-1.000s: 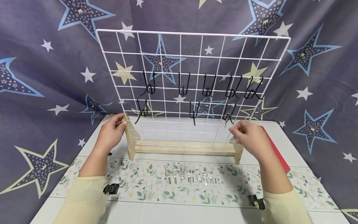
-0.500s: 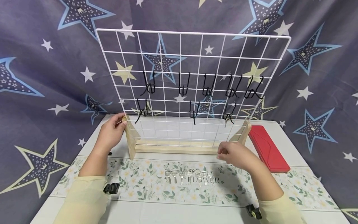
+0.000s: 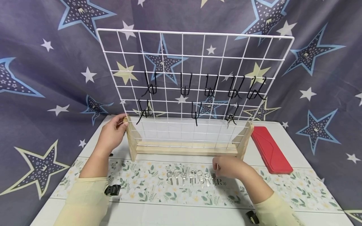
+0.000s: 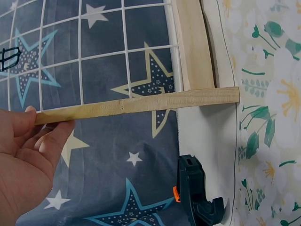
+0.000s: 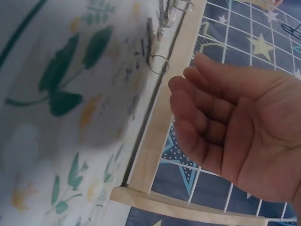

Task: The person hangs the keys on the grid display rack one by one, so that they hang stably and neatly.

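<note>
My left hand (image 3: 113, 133) pinches the upper end of the wooden side panel (image 4: 136, 102) between thumb and fingers. That panel belongs to a wooden stand holding up a white wire grid (image 3: 195, 33). Several black hooks (image 3: 196, 116) hang on the grid in two rows, and a key (image 3: 229, 123) dangles from the lower right one. In front of the stand, several silver keys (image 3: 192, 178) with rings lie in a row on the floral mat. Over the row's right end is my right hand (image 5: 235, 127), fingers loosely curled, nothing between them; its fingertips overlap the last key in the head view.
A red flat case (image 3: 271, 150) lies on the white table right of the stand. The floral mat (image 3: 152, 196) runs across the table. Behind hangs a star-patterned curtain (image 3: 70, 125). A black clip-like object (image 4: 194, 188) shows beside the stand in the left wrist view.
My right hand has come down from beside the lower right hook, moving left and toward me to the keys. The red case is now uncovered. My left hand has stayed on the side panel.
</note>
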### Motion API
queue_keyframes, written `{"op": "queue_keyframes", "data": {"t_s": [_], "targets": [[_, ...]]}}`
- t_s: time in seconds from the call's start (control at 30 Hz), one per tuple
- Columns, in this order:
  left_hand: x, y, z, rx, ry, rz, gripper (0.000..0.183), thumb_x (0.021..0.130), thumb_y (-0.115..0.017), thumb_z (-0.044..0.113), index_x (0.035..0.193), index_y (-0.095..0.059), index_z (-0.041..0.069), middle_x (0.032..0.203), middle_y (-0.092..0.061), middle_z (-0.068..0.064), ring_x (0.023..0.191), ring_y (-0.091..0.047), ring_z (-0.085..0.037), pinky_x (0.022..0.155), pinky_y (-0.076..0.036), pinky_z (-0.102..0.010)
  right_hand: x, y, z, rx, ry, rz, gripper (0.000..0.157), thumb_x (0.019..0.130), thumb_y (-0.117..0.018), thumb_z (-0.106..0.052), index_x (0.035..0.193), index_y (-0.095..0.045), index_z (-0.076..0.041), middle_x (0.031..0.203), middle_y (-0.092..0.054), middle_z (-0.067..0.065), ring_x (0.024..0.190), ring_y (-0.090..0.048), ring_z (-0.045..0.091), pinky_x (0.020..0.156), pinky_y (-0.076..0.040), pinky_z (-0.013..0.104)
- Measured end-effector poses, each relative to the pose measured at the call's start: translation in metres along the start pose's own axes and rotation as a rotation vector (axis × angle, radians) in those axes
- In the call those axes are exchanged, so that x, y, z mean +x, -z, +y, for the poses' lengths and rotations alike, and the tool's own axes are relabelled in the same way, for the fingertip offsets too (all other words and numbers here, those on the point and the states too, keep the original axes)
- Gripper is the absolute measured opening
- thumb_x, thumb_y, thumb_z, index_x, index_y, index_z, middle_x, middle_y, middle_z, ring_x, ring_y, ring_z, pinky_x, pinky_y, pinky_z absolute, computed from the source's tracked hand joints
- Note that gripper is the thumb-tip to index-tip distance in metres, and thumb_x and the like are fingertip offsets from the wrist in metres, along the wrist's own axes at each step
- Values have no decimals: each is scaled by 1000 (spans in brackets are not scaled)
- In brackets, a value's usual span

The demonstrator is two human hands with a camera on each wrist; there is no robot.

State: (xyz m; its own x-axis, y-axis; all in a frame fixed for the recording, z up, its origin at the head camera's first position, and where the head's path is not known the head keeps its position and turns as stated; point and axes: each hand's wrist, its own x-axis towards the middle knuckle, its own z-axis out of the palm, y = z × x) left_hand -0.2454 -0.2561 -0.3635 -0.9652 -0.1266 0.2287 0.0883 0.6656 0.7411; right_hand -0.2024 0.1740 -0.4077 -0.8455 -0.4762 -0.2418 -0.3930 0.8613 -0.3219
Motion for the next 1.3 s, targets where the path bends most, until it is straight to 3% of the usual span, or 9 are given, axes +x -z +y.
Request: {"op": "queue_keyframes", "data": {"t_s": [0.33,0.63,0.83,1.3], "targets": [[1,-1,0,-8,7,-2,45,105,-46,26,148,-43,12,145,-50,-19,128,-53,-36,103,-51,-49,6,-14,-3,-27,9,-9,16,78,-76,-5,79,-65,-17,71,-59,-8,67,-52,12,68,-50,34],[1,0,-2,-6,12,-3,45,105,-46,25,148,-42,11,145,-50,-19,129,-53,-36,103,-51,-49,12,-23,1,-97,-29,58,15,84,-70,-5,80,-67,-19,73,-60,-7,67,-52,12,69,-52,33],[1,0,-2,-12,11,-3,45,105,-46,24,149,-42,12,145,-50,-19,129,-53,-36,103,-51,-49,13,-22,4,-168,-45,94,18,86,-69,-8,74,-64,-19,70,-57,-6,64,-49,14,63,-48,33],[1,0,-3,-17,9,-6,45,106,-45,25,149,-42,12,145,-50,-19,129,-53,-36,103,-51,-49,5,0,0,-98,150,202,24,87,-67,-5,72,-57,-20,66,-51,-10,60,-43,7,53,-37,21]]}}
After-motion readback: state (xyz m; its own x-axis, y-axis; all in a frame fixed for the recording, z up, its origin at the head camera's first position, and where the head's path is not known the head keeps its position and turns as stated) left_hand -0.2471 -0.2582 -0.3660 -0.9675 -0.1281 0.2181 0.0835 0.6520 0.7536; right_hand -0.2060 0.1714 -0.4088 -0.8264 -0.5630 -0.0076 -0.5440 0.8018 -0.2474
